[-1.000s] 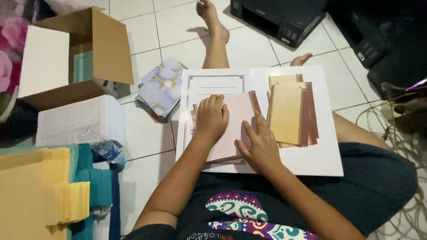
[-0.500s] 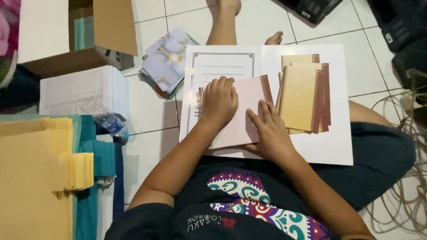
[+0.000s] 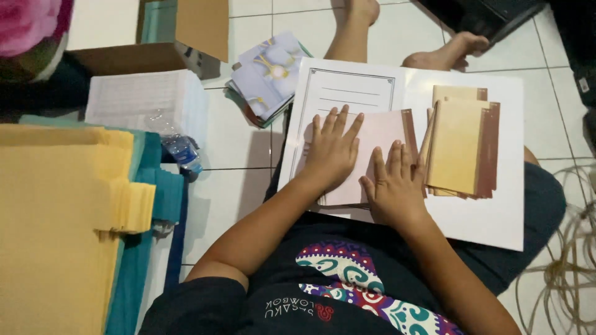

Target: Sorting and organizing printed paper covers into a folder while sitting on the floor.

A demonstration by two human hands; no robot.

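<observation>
— Both hands sit a little lower on the board than half a second back, and the view has tipped so the yellow paper stack [image 3: 59, 217] fills nine o'clock. Nothing else has shifted.

— Going left to right?

— Yellow stack over teal sheets [image 3: 166, 192], a small bottle [image 3: 183, 154] beside them, a white ream [image 3: 146, 99] at ten o'clock, a cardboard box [image 3: 186, 31] at eleven. Patterned cards [image 3: 270, 74] lie on the tile near twelve. Then the white board [image 3: 484, 223] across the lap.

— The hands?

— Left hand [image 3: 332, 152] lies flat, fingers spread, pressing the pink card [image 3: 382, 139]. Right hand [image 3: 397, 186] is flat too, fingers together, on the card's lower right edge. Neither clamps anything; both only press.

— The card itself?

— Pale pink with a brown strip down its right edge, lying at the board's centre over a framed white sheet [image 3: 351, 87]. I judge it light, thin, fairly stiff, easily creased; best lifted by an edge. Tan cards [image 3: 459, 146] with brown strips are piled at two o'clock.
</observation>
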